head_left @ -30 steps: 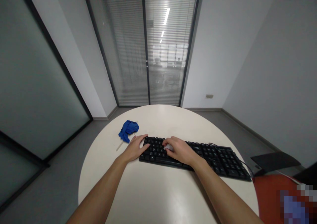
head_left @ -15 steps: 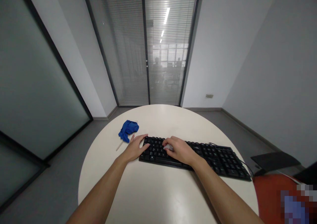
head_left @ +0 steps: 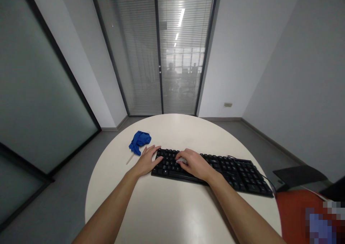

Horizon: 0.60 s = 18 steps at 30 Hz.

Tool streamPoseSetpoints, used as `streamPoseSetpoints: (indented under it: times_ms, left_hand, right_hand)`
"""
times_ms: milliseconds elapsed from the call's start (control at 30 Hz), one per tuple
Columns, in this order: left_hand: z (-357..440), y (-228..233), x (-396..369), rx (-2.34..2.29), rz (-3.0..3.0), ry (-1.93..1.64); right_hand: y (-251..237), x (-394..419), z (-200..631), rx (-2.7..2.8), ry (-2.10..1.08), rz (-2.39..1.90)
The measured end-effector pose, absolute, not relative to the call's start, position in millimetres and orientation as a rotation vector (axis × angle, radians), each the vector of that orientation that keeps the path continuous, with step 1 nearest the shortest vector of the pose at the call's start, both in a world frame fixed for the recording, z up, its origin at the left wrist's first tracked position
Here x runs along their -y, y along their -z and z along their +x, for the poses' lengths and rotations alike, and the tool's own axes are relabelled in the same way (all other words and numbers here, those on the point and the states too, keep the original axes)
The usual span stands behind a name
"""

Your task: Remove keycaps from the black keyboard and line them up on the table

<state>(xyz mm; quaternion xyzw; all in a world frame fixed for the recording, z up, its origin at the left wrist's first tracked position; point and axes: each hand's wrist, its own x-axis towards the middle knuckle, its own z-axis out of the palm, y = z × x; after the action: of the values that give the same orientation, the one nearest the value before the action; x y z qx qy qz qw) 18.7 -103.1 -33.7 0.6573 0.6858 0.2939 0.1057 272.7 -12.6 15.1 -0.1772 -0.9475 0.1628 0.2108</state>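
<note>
A black keyboard (head_left: 175,173) lies slightly slanted across the round table. At its left end rests my left hand (head_left: 146,161), fingers spread, with the thumb on the keys and the other fingertips near the far corner. My right hand (head_left: 195,165) is closed on a small white wad (head_left: 182,160), which touches the keys left of the keyboard's middle. Most of the wad is hidden by the fingers, so its exact kind is unclear. Beyond my left hand sits a crumpled blue cloth (head_left: 140,142), with a thin pale stick (head_left: 129,159) poking out near it.
The round cream table (head_left: 161,208) has a curved edge all around. The keyboard's black cable (head_left: 266,179) runs off its right end. To the right stands an orange-red chair seat (head_left: 293,215) with a dark panel (head_left: 299,175) behind it. A glass partition with blinds (head_left: 178,86) is at the back.
My right hand has shifted slightly left over the keys with the white wad. My left hand, the keyboard and the blue cloth stay where they were.
</note>
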Motion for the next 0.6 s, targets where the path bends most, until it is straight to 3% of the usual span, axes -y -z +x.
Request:
streamPoseSetpoints:
  times_ms: [600]
  left_hand:
    - [16.9,39.0,101.7,-1.959,1.933,-0.865]
  right_hand:
    - [-11.7,8.3,272.0,2.627,-0.501,-0.462]
